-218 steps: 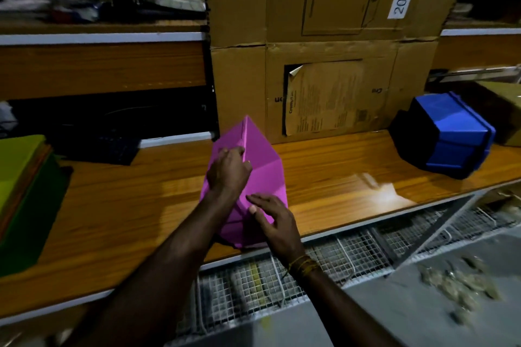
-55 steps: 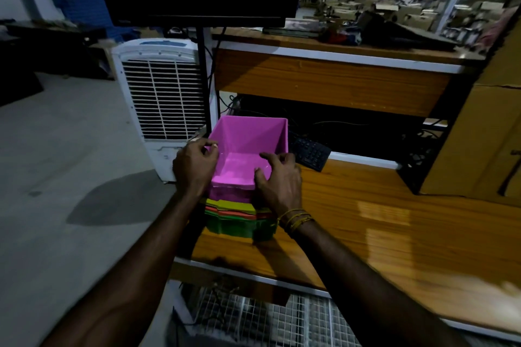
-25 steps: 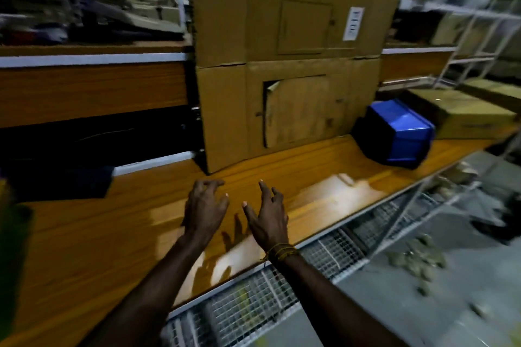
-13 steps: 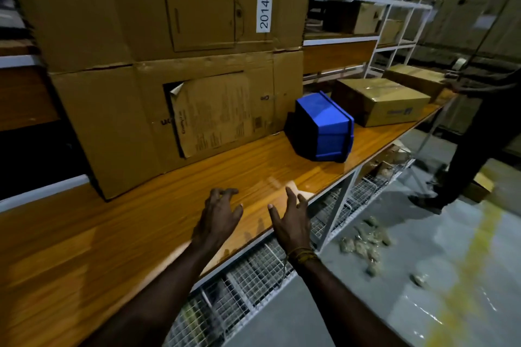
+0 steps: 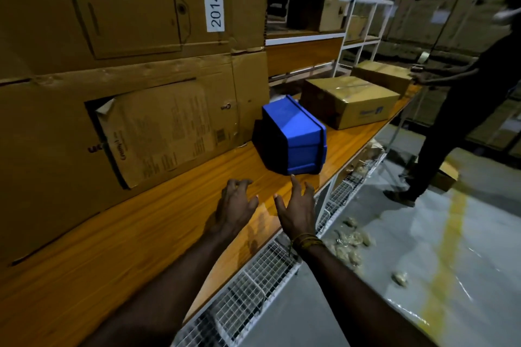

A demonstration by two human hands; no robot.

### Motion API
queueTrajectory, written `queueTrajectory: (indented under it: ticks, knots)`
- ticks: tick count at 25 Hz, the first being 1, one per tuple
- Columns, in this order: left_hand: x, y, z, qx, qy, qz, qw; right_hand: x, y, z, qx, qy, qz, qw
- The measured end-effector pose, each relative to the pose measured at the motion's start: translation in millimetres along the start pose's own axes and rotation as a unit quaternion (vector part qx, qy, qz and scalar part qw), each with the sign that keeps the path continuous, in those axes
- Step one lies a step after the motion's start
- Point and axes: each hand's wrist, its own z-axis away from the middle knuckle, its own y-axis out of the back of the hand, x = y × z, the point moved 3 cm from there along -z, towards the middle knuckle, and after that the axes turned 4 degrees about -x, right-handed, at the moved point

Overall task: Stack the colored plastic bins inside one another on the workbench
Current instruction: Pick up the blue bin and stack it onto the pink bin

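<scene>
**Both hands empty, reaching for the blue bin**

Blue bin (image 5: 293, 138) lies tipped on its side on the tabletop (image 5: 158, 236), base and one wall facing us, up against the big cardboard carton (image 5: 135, 127) at the back. No other colored bin in view here, and no stack either, so I can't tell how many are nested.

Left hand (image 5: 235, 203): over the tabletop, fingers spread and a bit curled, holding nothing. Right hand (image 5: 297, 210): same, fingers straight and splayed, nothing in it; longest fingertip ends just short of the bin's near lower edge. Can't confirm contact, looks apart. Thread bands on the right wrist.

Status, my read: this bin isn't stacked yet. Not gripped, not upright, not inside anything. Left to do for it: grab, turn it open side up, carry it to wherever the stack sits, drop it in.

Other stuff: taped brown box (image 5: 349, 104) just beyond the bin on the same tabletop, another box behind that. A second person (image 5: 462, 121) stands at the far end, one arm out toward that box. Wire mesh shelf (image 5: 248, 298) under the tabletop, scraps on the floor.
</scene>
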Motion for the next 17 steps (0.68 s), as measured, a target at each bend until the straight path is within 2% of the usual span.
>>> queueTrajectory:
  ticks: [7,12,17]
  knots:
    - [18.2,-41.4,-148.7,-0.024,-0.005,0.048,0.999,-11.3,-9.2,-158.4,-0.009,-0.01,0.124,0.992]
    - [12.5,-56.5,-229.5,-0.014,0.0,0.058,0.998,-15.2,-35.6,-267.0,-0.071,-0.012,0.187,0.98]
    - [1.0,-76.6,-270.9,-0.012,0.001,0.084,0.996,12.8,-59.2,-292.3,-0.082,0.001,0.275,0.958]
